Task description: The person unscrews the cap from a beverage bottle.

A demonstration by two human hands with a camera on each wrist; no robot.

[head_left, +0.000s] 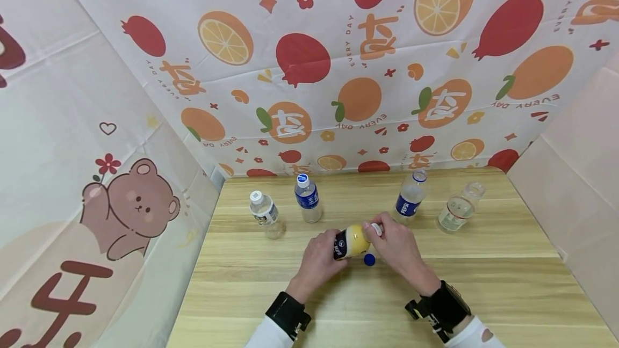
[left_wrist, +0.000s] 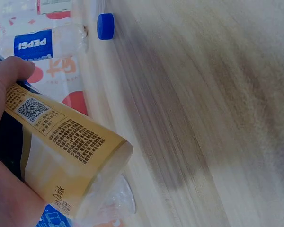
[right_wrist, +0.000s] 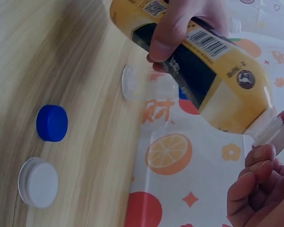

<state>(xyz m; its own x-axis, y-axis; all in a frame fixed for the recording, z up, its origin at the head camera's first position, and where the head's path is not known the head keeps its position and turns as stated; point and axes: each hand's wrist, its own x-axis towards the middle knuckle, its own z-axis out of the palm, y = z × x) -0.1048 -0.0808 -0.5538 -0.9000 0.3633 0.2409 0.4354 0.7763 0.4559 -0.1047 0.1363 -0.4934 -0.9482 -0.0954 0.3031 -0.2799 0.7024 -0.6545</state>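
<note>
My left hand [head_left: 321, 256] grips a yellow drink bottle [head_left: 357, 240] with a black label, round its body. The bottle is tilted, its neck toward the right. At the neck, the fingers of my right hand [head_left: 398, 246] pinch the white bottle cap [right_wrist: 273, 135]; whether its thread is still engaged I cannot tell. A loose blue cap [head_left: 369, 259] lies on the table below the bottle. Beside it in the right wrist view is a loose white cap [right_wrist: 40, 183], which I cannot make out in the head view.
On the left stand two clear bottles, one white-capped [head_left: 267, 216] and one blue-labelled [head_left: 308, 200] with its cap on. To the right are an uncapped Pepsi bottle [head_left: 411, 197] and an open clear bottle [head_left: 459, 208]. A printed cloth [head_left: 309, 106] hangs behind the wooden table [head_left: 242, 294].
</note>
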